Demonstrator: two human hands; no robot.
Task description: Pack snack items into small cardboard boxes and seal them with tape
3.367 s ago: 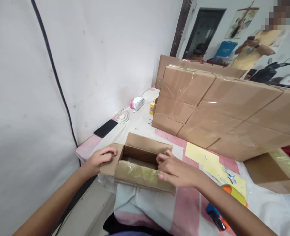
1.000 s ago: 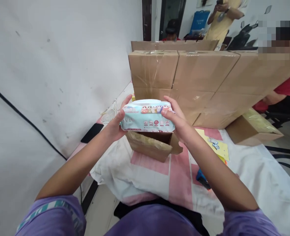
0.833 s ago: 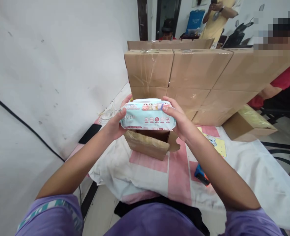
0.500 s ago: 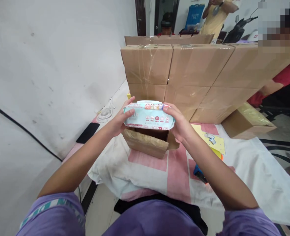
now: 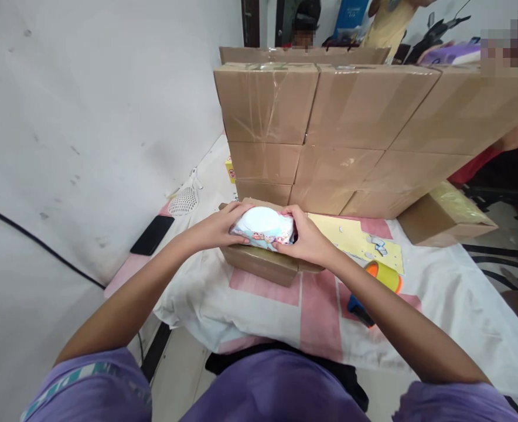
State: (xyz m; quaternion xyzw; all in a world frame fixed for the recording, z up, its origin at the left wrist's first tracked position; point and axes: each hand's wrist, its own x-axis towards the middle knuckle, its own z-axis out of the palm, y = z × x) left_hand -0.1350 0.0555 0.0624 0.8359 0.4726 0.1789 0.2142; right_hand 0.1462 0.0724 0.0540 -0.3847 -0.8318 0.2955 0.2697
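Observation:
Between both hands is a pack of wet wipes (image 5: 263, 225), light blue with a white lid facing up. My left hand (image 5: 224, 225) grips its left end, thumb on the near side. At the other end my right hand (image 5: 305, 234) holds it the same way. The pack sits at the mouth of an open cardboard box (image 5: 259, 264), and its lower part is hidden inside or behind the near flap. How deep it reaches I cannot tell.
Stacked cardboard boxes (image 5: 351, 111) form a wall behind. A tape dispenser (image 5: 380, 278) lies right, near a yellow sheet (image 5: 342, 234). A black phone (image 5: 152, 234) and a white perforated paddle (image 5: 184, 200) lie left. Another box (image 5: 443, 220) stands right; people are beyond.
Both hands have lowered the wipes pack from above the box into its opening. The pack has tipped so that its lid now faces me. The view has tilted slightly down.

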